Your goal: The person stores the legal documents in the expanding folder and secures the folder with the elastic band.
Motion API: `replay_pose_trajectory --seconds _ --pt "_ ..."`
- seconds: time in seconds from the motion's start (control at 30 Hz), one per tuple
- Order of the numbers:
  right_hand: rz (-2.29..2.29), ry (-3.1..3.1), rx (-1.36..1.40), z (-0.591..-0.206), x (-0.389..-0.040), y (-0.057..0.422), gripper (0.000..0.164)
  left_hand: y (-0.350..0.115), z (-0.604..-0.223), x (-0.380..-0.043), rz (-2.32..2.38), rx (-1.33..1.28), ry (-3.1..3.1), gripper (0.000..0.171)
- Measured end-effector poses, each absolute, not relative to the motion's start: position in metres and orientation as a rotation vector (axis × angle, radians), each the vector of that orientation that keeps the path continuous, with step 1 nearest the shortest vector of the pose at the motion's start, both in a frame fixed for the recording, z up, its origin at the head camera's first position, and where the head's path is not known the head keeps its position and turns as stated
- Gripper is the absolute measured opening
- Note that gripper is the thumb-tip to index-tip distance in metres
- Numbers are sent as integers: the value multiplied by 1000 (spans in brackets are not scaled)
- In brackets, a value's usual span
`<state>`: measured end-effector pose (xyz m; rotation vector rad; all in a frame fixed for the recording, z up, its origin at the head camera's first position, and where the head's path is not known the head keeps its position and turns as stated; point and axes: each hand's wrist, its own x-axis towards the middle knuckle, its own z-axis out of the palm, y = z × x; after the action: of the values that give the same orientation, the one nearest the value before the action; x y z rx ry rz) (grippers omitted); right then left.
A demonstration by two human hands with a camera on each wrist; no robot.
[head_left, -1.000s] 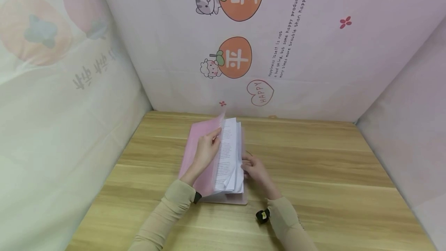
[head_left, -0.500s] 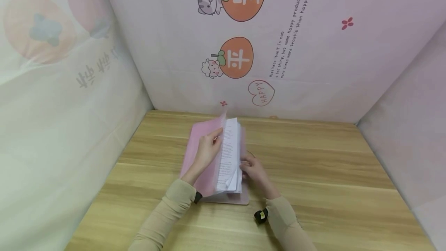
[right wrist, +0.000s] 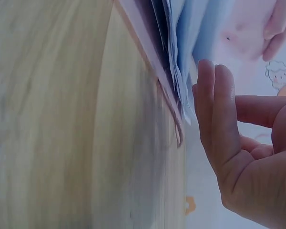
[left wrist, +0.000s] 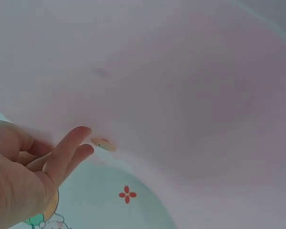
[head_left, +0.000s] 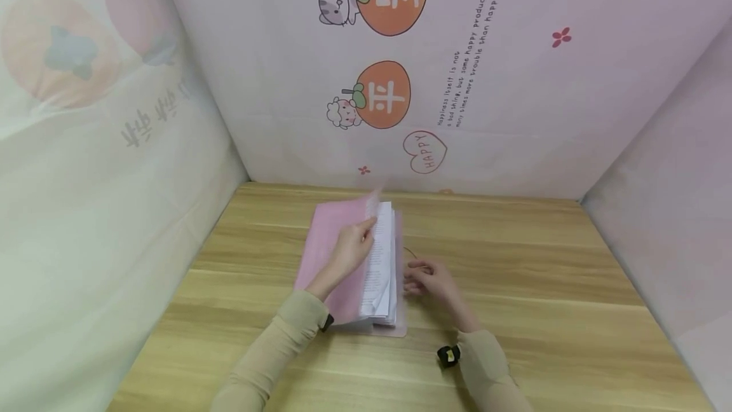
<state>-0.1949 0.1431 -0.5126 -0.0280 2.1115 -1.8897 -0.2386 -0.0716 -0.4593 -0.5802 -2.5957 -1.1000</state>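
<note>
A pink translucent folder lies on the wooden table, its front cover lifted partway. Inside it a stack of printed papers stands partly exposed, with a lower corner curled. My left hand pinches the free edge of the cover; in the left wrist view the pink cover fills most of the picture. My right hand hovers just right of the folder, fingers loosely extended and holding nothing. A thin cord loops out from the folder's edge in the right wrist view.
The wooden table spreads on both sides of the folder. Printed cloth walls enclose its back and sides. A black wrist strap sits at the right cuff.
My right hand has moved off the papers' edge, to the right. My left hand has shifted right with the cover, which now hides more of the papers.
</note>
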Motion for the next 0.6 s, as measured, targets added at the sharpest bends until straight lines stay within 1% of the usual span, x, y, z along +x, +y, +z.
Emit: replay_pose_trajectory --seconds 0.23,0.37,0.47,0.53,0.6 --pt "-1885 2132 50 -511 -193 158 42 -52 -465 -244 -775 -761 -2752 39" --pt "-1870 2136 47 -510 -194 162 43 -39 -473 -247 -548 -827 -2801 27" --pt "-1861 2145 81 -511 -194 164 42 -30 -480 -247 -466 -829 -2851 13" --pt "-1861 2148 107 -512 -194 165 42 -25 -485 -246 -498 -822 -2899 10" --pt "-1867 2149 130 -512 -195 167 41 -21 -490 -244 -533 -827 -2934 11"
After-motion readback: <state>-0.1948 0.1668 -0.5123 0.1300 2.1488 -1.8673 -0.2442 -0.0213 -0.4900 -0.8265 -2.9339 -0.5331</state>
